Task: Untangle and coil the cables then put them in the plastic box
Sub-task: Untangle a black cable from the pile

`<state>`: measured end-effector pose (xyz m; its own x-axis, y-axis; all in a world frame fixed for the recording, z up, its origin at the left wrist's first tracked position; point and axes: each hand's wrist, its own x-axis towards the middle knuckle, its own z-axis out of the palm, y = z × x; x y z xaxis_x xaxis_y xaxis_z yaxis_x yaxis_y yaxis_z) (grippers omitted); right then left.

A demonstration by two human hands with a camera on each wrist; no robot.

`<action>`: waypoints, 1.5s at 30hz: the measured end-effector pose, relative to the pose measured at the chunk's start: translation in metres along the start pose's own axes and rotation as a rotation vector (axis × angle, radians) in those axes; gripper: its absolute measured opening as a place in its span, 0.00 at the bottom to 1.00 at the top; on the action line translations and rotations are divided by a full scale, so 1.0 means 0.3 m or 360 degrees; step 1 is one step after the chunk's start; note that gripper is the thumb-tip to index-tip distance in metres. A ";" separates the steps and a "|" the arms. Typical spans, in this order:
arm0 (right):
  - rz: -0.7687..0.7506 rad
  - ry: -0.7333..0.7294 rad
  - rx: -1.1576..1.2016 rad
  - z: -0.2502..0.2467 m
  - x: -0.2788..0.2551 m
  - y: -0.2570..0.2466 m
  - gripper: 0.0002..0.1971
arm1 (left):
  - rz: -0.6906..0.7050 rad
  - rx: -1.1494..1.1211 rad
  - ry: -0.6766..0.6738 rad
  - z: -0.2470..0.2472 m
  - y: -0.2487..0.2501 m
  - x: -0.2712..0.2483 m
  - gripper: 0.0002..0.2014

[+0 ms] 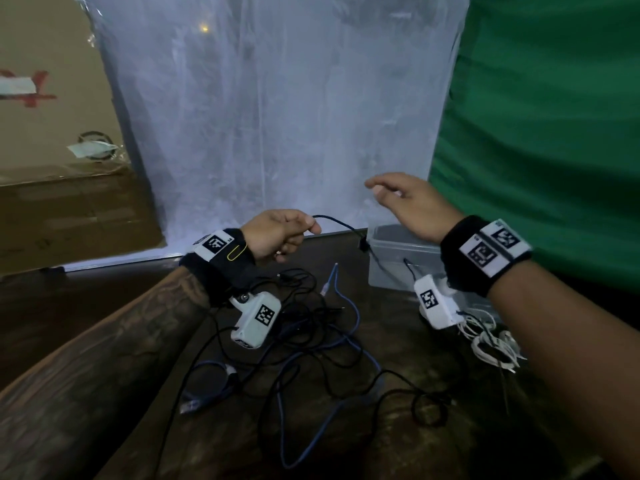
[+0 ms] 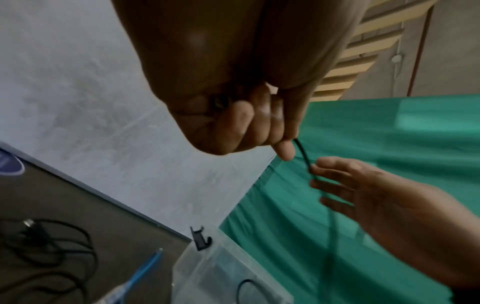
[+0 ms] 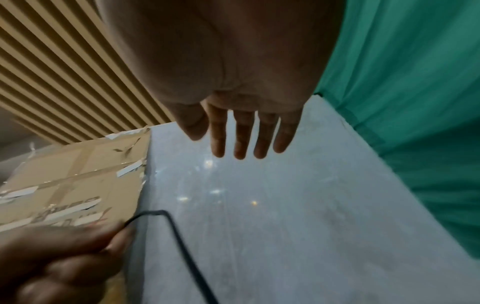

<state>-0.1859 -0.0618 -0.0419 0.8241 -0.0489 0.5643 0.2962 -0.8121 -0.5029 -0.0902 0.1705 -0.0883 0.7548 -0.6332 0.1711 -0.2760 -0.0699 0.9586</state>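
Note:
My left hand [image 1: 287,233] is raised above the table and pinches a thin black cable [image 1: 341,224] between thumb and fingers [image 2: 284,148]. The cable arcs right and drops toward the clear plastic box [image 1: 391,261]. My right hand [image 1: 398,195] hovers above the box with straight, spread fingers [image 3: 241,135] and holds nothing. A tangle of black and blue cables [image 1: 311,341] lies on the dark table below my hands. A bundle of white cables [image 1: 491,341] lies under my right forearm, partly hidden.
A cardboard box [image 1: 59,140] stands at the back left. A plastic-covered white panel [image 1: 270,116] fills the back, with green cloth [image 1: 540,133] to the right. A small black clip [image 2: 200,238] sits at the plastic box's corner.

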 end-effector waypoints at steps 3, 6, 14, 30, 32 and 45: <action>0.0050 -0.0358 0.0283 0.110 -0.032 -0.020 0.16 | 0.0014 -0.0140 0.0015 0.036 0.002 0.000 0.12; 0.0174 -0.0534 0.0720 0.180 -0.065 -0.006 0.13 | -0.0115 -0.0309 0.0019 0.050 -0.016 0.003 0.15; 0.0396 -0.0269 0.0669 0.339 -0.098 0.112 0.11 | -0.0081 -0.1319 -0.0505 0.120 -0.105 -0.016 0.10; 0.0371 -0.0578 0.0599 0.397 -0.190 0.152 0.09 | 0.0055 -0.0586 0.0220 0.185 -0.398 0.112 0.10; 0.0312 -0.0411 0.0684 0.385 -0.184 0.162 0.09 | 0.0005 -0.0631 0.0041 0.206 -0.390 0.104 0.11; 0.0509 -0.0025 0.1144 0.413 -0.207 0.327 0.05 | -0.0221 -0.0997 -0.0489 0.268 -0.375 0.062 0.11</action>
<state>-0.1480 -0.0663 -0.2075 0.9272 -0.2044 0.3139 0.2785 -0.1841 -0.9426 -0.0931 0.1046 -0.2113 0.5309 -0.8457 0.0542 0.2746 0.2322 0.9331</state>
